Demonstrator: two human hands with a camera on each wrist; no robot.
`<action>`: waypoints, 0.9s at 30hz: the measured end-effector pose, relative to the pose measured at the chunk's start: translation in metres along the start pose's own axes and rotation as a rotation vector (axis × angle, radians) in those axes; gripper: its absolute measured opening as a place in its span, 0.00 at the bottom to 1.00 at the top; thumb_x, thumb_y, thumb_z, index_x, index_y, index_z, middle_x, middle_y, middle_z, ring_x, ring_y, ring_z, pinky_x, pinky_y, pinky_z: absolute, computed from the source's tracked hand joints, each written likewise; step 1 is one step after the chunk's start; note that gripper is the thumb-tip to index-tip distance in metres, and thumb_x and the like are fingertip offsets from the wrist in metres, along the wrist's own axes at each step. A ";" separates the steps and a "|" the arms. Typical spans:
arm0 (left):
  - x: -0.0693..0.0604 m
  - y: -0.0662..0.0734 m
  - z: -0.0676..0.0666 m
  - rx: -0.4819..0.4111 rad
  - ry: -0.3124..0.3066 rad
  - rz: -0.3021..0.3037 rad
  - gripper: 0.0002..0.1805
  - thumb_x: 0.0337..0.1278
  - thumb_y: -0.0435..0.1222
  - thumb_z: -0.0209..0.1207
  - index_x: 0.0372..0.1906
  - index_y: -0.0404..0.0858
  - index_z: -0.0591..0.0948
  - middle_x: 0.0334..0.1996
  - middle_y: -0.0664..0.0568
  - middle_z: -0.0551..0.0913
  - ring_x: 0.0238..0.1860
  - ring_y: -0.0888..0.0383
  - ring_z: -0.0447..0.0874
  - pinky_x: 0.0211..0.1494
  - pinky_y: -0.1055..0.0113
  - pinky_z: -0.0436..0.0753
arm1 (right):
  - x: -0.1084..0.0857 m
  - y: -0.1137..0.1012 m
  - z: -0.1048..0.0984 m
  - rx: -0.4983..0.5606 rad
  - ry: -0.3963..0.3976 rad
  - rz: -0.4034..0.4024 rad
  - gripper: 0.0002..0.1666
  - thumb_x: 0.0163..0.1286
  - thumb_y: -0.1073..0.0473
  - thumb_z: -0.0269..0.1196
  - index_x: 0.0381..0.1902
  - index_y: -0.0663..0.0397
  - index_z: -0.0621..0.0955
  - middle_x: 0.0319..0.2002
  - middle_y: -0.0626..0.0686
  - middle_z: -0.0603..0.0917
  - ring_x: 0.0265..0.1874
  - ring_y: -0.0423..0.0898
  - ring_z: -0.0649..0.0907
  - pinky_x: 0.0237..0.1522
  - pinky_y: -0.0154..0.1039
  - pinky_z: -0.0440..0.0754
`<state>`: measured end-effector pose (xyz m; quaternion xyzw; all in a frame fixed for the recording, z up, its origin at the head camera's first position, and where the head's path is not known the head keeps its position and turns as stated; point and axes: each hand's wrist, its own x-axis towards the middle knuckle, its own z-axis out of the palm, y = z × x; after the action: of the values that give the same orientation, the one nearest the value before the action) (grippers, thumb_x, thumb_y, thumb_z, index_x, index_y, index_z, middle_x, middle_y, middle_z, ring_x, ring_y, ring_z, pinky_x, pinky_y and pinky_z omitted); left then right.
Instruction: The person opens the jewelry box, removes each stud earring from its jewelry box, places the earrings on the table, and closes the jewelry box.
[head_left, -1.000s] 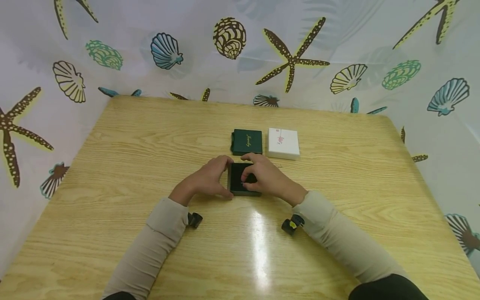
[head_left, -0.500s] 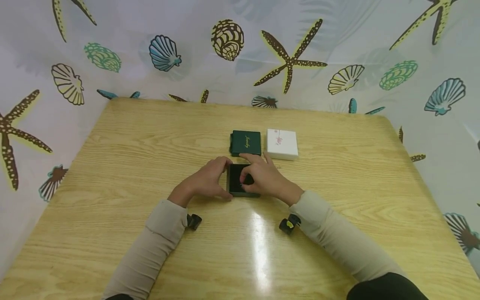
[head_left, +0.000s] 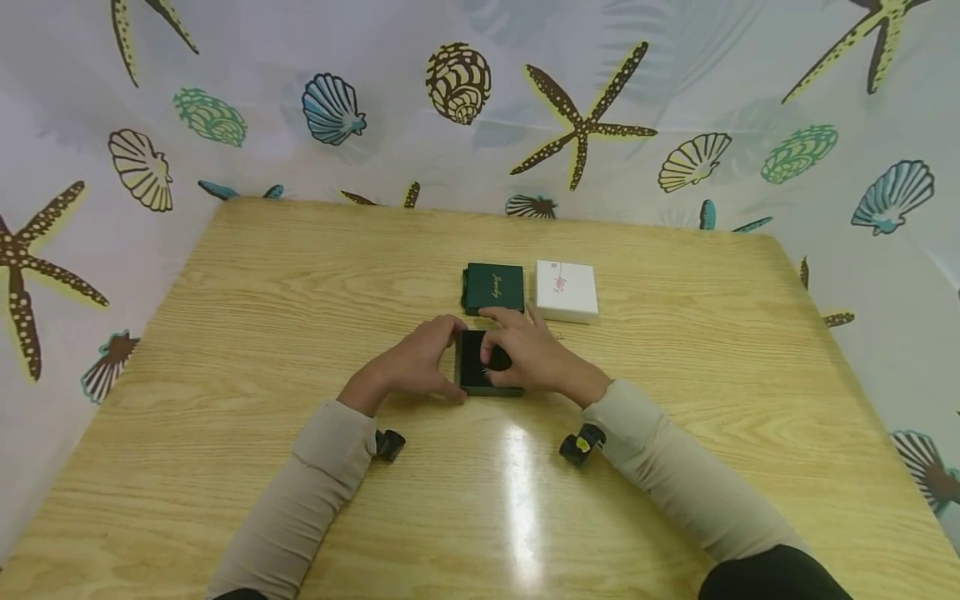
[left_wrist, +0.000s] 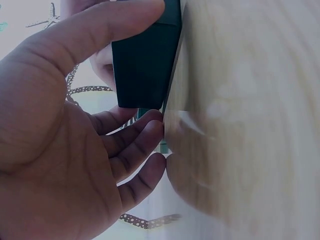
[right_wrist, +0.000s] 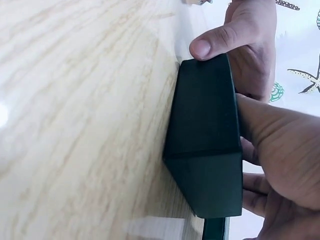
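A dark green jewelry box [head_left: 470,362] stands uncovered on the table, its black inside facing up. My left hand [head_left: 416,358] holds its left side, the thumb on the front wall and the fingers toward the back. In the left wrist view, the thumb of that hand [left_wrist: 55,135] lies over the corner of the box [left_wrist: 145,70]. My right hand [head_left: 536,354] reaches into the box from the right. Its thumb and index finger pinch a small shiny thing [head_left: 485,369], too tiny to identify. From the right wrist, the box wall [right_wrist: 205,110] hides those fingertips.
Behind the box lie a dark green lid [head_left: 493,287] with gold lettering and a white box [head_left: 566,290] with a red print. A thin, small item [head_left: 558,336] lies just behind my right hand. A shell-patterned cloth [head_left: 405,100] hangs around the wooden table [head_left: 315,275].
My right hand's fingers have shifted slightly inside the box, the index finger still curled toward the thumb. My left hand and the boxes have stayed put; the head view has moved a little.
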<state>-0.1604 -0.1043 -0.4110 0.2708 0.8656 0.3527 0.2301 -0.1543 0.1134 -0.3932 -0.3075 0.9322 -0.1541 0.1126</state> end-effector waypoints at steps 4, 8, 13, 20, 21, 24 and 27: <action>0.000 0.000 -0.001 0.012 -0.001 -0.006 0.47 0.44 0.41 0.77 0.67 0.34 0.64 0.64 0.40 0.69 0.66 0.42 0.69 0.71 0.50 0.72 | 0.000 -0.001 -0.005 0.000 -0.016 -0.001 0.07 0.60 0.52 0.73 0.33 0.44 0.86 0.76 0.59 0.63 0.76 0.60 0.63 0.71 0.77 0.46; 0.000 -0.001 -0.001 0.016 0.007 -0.009 0.47 0.44 0.40 0.77 0.67 0.33 0.64 0.63 0.40 0.69 0.65 0.43 0.69 0.70 0.49 0.72 | 0.002 -0.004 -0.009 -0.026 -0.038 -0.008 0.05 0.60 0.52 0.74 0.32 0.43 0.88 0.77 0.59 0.63 0.76 0.59 0.64 0.71 0.77 0.46; 0.000 0.000 -0.001 0.010 0.010 -0.001 0.47 0.43 0.40 0.78 0.67 0.33 0.64 0.63 0.40 0.70 0.65 0.43 0.69 0.70 0.49 0.72 | 0.003 -0.006 -0.008 -0.049 -0.047 -0.011 0.04 0.60 0.52 0.73 0.30 0.41 0.88 0.76 0.58 0.65 0.75 0.59 0.65 0.72 0.76 0.45; 0.000 0.000 0.000 0.015 0.003 0.010 0.47 0.43 0.40 0.77 0.67 0.33 0.64 0.63 0.39 0.69 0.66 0.42 0.70 0.70 0.49 0.71 | 0.000 -0.004 -0.003 -0.066 -0.012 -0.030 0.04 0.60 0.52 0.73 0.29 0.40 0.87 0.75 0.57 0.67 0.74 0.58 0.66 0.73 0.75 0.44; -0.001 0.001 0.000 0.016 0.002 0.010 0.47 0.44 0.40 0.77 0.67 0.32 0.64 0.63 0.39 0.69 0.66 0.42 0.69 0.70 0.49 0.71 | 0.000 -0.004 -0.003 -0.068 -0.002 -0.037 0.04 0.60 0.52 0.73 0.29 0.40 0.87 0.74 0.57 0.68 0.74 0.58 0.67 0.72 0.75 0.44; -0.001 0.002 0.000 0.015 0.000 0.004 0.47 0.44 0.40 0.77 0.68 0.32 0.64 0.64 0.39 0.69 0.66 0.42 0.69 0.71 0.49 0.71 | 0.000 -0.003 -0.002 -0.075 0.021 -0.051 0.04 0.60 0.53 0.72 0.28 0.40 0.87 0.74 0.56 0.69 0.73 0.57 0.68 0.72 0.75 0.45; -0.002 0.002 0.000 0.019 -0.001 0.001 0.47 0.44 0.40 0.77 0.68 0.32 0.64 0.64 0.39 0.68 0.67 0.42 0.69 0.71 0.50 0.71 | -0.001 -0.003 -0.002 -0.083 0.036 -0.058 0.03 0.60 0.53 0.72 0.28 0.40 0.87 0.73 0.56 0.69 0.73 0.57 0.68 0.72 0.75 0.46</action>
<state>-0.1585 -0.1041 -0.4088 0.2736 0.8687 0.3445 0.2275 -0.1529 0.1121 -0.3906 -0.3362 0.9303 -0.1241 0.0786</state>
